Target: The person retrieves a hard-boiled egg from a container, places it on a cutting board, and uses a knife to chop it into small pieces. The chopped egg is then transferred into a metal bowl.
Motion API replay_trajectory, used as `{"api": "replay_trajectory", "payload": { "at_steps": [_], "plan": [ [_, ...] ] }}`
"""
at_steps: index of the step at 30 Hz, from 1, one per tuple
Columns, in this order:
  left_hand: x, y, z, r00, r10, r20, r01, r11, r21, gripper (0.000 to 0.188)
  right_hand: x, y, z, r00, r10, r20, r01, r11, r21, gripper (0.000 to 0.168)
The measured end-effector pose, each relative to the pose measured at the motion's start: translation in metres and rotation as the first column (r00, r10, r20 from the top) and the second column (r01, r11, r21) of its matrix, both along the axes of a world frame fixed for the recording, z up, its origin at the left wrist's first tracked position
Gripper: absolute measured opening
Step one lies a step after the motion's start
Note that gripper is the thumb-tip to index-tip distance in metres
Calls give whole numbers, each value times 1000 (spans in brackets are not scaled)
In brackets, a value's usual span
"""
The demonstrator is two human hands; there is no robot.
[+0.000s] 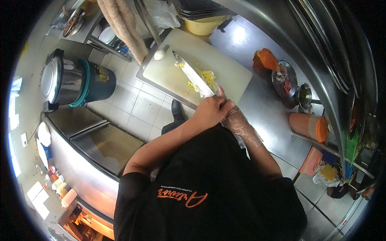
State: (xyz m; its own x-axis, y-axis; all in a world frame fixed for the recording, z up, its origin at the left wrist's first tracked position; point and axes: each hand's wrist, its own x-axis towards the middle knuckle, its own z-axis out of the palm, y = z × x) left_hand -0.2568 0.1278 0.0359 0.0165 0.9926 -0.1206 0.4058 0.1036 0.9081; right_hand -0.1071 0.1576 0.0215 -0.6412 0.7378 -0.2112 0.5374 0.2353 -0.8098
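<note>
A large knife (196, 77) reaches from my hands across a white cutting board (172, 75), its tip at the far left. My right hand (238, 119), in a clear plastic glove, is at the handle end and appears closed around the mostly hidden handle. Bare, my left hand (212, 108) overlaps the gloved hand at the blade's heel; its fingertips are partly hidden. Chopped boiled egg (206, 77) lies in a loose pile beside the blade, and some bits cling to the metal. One whole peeled egg (159, 54) rests near the board's left corner.
A steel plate (276, 79) of ingredients, an orange-topped bottle (268, 59) and a metal bowl (305, 92) stand to the right. Behind the board is a yellow basin (206, 25). A beige towel (120, 24) hangs at the left, above lidded bins (99, 78). A steel shelf (280, 33) overhangs the right side.
</note>
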Motion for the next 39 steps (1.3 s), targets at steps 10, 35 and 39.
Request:
{"api": "replay_trajectory", "payload": {
  "at_steps": [10, 35, 39],
  "plan": [
    [-10, -9, -8, 909, -263, 324, 296, 953, -58, 27, -3, 27, -1, 937, 80, 340, -84, 996, -4, 60],
    [-132, 57, -96, 680, 384, -625, -188, 915, 357, 50, 61, -4, 36, 956, -283, 82, 287, 957, -44, 36],
    [-135, 62, -109, 813, 134, -566, 58, 950, 307, 45, 60, -13, 15, 932, -356, 64, 349, 932, 100, 36]
  ]
}}
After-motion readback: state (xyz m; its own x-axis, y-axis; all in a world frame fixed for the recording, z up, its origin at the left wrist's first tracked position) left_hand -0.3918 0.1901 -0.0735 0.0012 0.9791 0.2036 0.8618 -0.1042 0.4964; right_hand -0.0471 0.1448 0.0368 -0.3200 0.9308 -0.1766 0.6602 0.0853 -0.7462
